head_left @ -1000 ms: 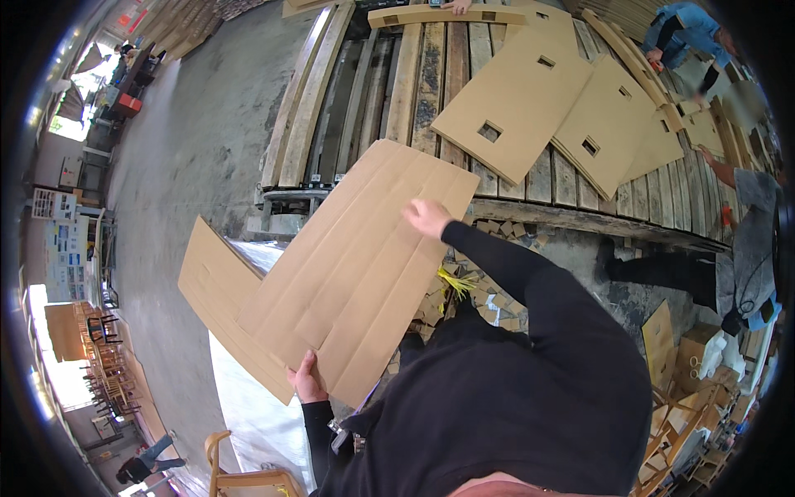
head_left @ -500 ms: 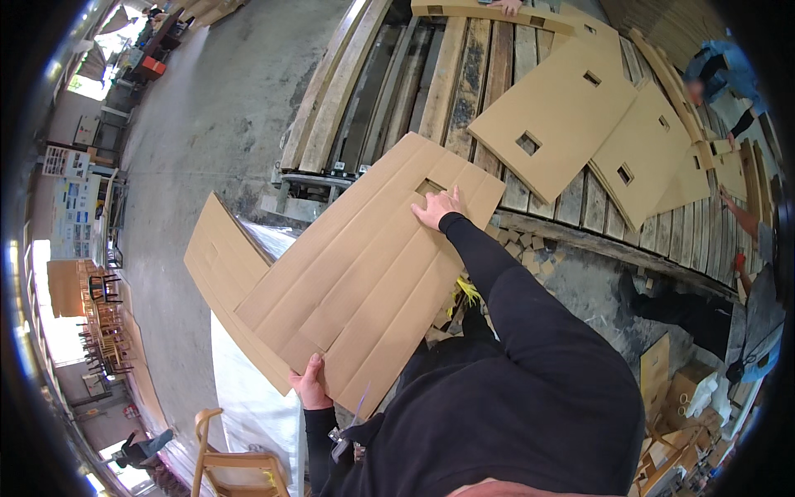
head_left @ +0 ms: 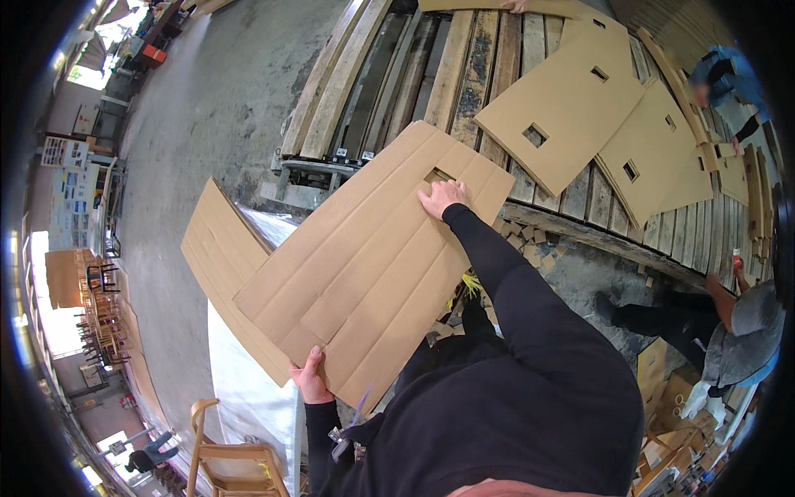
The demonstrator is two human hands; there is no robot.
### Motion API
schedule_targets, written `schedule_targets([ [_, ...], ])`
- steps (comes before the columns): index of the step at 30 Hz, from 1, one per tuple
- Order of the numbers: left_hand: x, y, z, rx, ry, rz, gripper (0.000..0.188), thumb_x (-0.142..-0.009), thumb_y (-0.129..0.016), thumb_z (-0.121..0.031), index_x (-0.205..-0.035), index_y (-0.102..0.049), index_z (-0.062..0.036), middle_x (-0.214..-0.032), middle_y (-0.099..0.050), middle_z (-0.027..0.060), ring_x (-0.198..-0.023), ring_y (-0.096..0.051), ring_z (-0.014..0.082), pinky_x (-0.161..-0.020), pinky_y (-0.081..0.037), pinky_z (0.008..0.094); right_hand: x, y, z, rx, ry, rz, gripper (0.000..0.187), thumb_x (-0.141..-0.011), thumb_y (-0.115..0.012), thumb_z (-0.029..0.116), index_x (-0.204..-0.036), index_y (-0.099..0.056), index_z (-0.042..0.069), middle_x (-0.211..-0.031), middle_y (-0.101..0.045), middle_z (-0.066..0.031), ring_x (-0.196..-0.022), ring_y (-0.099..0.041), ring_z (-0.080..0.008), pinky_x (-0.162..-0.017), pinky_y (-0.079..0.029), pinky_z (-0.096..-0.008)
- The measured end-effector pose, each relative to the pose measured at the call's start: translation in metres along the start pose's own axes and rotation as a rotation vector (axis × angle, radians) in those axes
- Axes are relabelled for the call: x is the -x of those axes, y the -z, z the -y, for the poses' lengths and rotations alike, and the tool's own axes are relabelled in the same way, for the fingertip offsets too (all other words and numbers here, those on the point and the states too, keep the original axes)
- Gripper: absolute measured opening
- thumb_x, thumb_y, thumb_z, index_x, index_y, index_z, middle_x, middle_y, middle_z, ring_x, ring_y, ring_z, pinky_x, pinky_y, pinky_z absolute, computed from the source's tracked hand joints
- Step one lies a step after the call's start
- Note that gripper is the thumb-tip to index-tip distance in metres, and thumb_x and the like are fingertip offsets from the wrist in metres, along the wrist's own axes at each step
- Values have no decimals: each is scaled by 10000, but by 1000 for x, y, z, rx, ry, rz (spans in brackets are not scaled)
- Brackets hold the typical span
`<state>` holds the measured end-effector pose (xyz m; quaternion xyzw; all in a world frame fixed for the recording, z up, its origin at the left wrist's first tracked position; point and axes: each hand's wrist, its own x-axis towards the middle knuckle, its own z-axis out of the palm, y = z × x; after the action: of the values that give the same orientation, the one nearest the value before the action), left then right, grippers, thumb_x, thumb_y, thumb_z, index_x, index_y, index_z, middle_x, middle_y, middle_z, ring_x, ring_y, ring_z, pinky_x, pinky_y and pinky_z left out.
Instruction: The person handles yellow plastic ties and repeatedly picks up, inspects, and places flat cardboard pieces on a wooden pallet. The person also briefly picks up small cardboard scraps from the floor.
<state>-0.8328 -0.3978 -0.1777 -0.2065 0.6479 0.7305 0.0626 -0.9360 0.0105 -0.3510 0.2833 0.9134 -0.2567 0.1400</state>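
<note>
A large brown cardboard sheet (head_left: 373,273) with fold lines and one rectangular hole near its far end is tilted in front of me. At its near left edge my left hand (head_left: 311,378) is closed on it, thumb on top and fingers partly hidden beneath. My right hand (head_left: 444,200) rests beside the hole with its fingers curled at the hole's near edge; the fingertips are partly hidden. Beneath the sheet's left side lies a stack of similar cardboard sheets (head_left: 217,248) on a white-covered surface (head_left: 248,389).
A slatted wooden platform (head_left: 472,74) carries several cardboard sheets with holes (head_left: 563,108). Small cardboard offcuts (head_left: 530,244) lie on the floor by its edge. A wooden chair (head_left: 236,454) stands at lower left. Co-workers (head_left: 737,340) are at the right; another person's hand (head_left: 515,6) shows at the top.
My right hand's fingers have curled in at the hole, where they were more spread before. The sheet has shifted slightly. A co-worker at the right has moved.
</note>
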Motion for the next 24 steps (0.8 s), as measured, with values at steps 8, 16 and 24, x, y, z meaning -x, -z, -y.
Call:
schedule_targets([
  [8, -1, -6, -18, -50, -52, 60, 507, -799, -659, 53, -1265, -471, -20, -1025, -620, 91, -834, -628, 169, -767, -537, 295, -9, 18, -4, -135, -38, -63, 558, -863, -464, 466, -1150, -602, 9, -1128, -648, -196, -1115, -591, -291, -1127, -222, -520],
  [16, 2, 0, -9, -62, -9, 8, 493, -805, -639, 56, -1263, -464, 6, -1020, -628, 100, -847, -640, 180, -769, -544, 296, -1, 2, 5, -65, -70, -266, 608, -831, -499, 495, -1146, -599, -15, -1133, -636, -195, -1130, -574, -315, -1151, -146, -528],
  [24, 0, -8, -16, -36, -43, 41, 532, -797, -651, 51, -1285, -447, -4, -1079, -609, 110, -883, -630, 192, -786, -537, 308, -5, 8, 4, -186, -168, 66, 734, -842, -463, 592, -1231, -566, -22, -1269, -578, -202, -1252, -493, -316, -1164, -60, -538],
])
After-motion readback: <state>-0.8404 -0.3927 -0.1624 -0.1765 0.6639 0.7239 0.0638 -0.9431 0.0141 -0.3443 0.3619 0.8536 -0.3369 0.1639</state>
